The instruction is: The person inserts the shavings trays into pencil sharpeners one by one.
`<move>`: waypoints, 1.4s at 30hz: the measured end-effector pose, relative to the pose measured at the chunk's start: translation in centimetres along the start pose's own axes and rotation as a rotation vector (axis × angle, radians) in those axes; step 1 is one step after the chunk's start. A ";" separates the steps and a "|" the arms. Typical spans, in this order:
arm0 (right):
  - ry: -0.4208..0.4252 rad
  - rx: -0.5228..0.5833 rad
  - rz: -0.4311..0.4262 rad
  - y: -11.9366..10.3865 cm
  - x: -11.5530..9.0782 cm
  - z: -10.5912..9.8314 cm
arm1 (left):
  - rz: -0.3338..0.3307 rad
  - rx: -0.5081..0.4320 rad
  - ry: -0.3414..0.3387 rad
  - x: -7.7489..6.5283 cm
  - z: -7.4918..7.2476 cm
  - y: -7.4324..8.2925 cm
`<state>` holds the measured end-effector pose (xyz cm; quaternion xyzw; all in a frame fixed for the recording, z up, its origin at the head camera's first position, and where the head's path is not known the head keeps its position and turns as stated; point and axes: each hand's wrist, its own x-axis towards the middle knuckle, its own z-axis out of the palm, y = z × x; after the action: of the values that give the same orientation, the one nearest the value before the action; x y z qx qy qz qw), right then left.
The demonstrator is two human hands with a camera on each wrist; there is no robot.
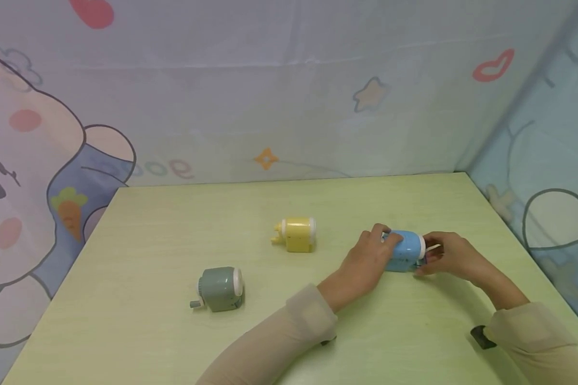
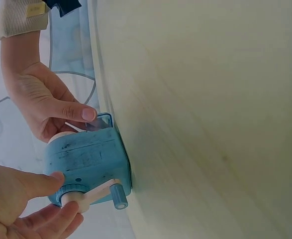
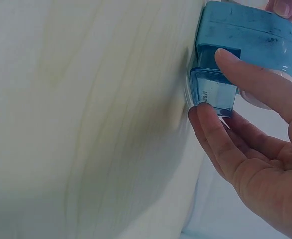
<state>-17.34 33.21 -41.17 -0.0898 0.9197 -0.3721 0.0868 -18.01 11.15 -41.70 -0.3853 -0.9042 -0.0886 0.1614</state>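
Observation:
A blue crank pencil sharpener [image 1: 403, 253] sits toward the right side of the table, between both hands. My left hand [image 1: 365, 263] grips its crank end, thumb on the body and fingers by the hub of the crank [image 2: 100, 192]. At the opposite end, my right hand [image 1: 455, 259] pinches the clear shavings drawer [image 3: 213, 92] between thumb and fingertips. That drawer sticks partly out of the body, as the right wrist view shows. Dark smudges mark the sharpener's blue side.
On the table [image 1: 149, 230] are two more crank sharpeners: a yellow one [image 1: 298, 235] near the middle and a grey-green one [image 1: 220, 290] nearer the front left. A printed cloth [image 1: 231, 107] hangs behind the table, and another [image 1: 549, 160] along its right side.

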 end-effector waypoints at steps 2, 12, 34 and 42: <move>0.002 -0.005 -0.004 -0.1 0.0 0.0 | 0.003 0.005 0.007 0.0 0.0 0.0; -0.010 -0.003 -0.026 0.2 0.5 0.4 | 0.022 0.011 0.021 -0.1 0.2 -0.1; -0.025 -0.011 -0.034 -0.1 1.0 0.6 | 0.023 0.015 0.023 -0.1 0.1 -0.1; -0.035 -0.021 -0.039 0.0 1.2 0.6 | 0.029 0.027 0.020 -0.2 -0.1 0.0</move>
<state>-18.38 32.52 -41.74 -0.1151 0.9200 -0.3626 0.0945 -17.91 11.00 -41.66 -0.3952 -0.8981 -0.0781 0.1766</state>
